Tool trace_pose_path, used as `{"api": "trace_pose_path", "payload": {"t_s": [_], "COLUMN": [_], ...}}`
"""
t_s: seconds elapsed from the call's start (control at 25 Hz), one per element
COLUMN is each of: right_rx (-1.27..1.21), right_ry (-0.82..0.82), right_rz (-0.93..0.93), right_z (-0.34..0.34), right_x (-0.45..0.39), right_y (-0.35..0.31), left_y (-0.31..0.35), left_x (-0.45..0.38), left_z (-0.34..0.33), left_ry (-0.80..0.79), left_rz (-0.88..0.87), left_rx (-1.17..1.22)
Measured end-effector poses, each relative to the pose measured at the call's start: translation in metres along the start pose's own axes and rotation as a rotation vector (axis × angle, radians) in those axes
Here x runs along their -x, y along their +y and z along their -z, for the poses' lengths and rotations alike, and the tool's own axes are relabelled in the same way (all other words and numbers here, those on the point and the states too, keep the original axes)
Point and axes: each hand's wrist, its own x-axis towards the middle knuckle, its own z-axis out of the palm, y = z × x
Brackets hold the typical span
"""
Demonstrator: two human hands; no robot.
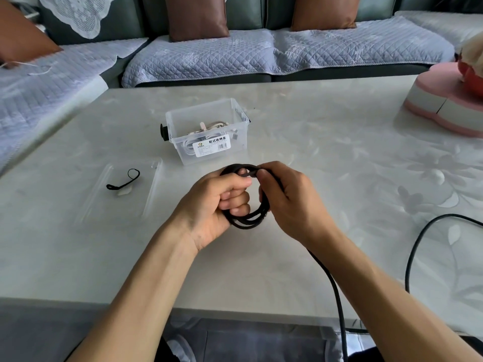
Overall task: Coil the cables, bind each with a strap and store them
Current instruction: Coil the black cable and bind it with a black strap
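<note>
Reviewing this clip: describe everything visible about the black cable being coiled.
The black cable is thin, matte and round, partly wound into several loops held above the table. The left hand grips the coil with curled fingers; the right hand pinches its top. The uncoiled rest trails toward the near table edge, and a further length curves across the table at right.
</note>
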Motion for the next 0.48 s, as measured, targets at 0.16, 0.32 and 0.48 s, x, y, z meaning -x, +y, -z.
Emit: {"api": "trace_pose_path", "payload": {"t_s": [0.16,0.32,0.48], "right_rx": [0.019,-0.004,-0.069], "right_ry": [0.016,-0.029,-0.129], "right_rz": [-0.082,-0.162,-0.239], "right_z": [0.0029,0.0034,0.0056], "right_x": [0.0010,0.0043,0.0031], "right_y": [-0.0027,-0.0055,-0.0037], "left_y": [-0.0022,-0.0050,-0.0040], "left_x": [0.0011,0.0001,-0.0021], "left_z": [-0.0091,-0.0102,-0.0058], "left_ry": [0.069,0.080,0.169], "left_rz": [-0.041,0.035,0.009], "left_rx": [-0.188,-0.114,0.017]}}
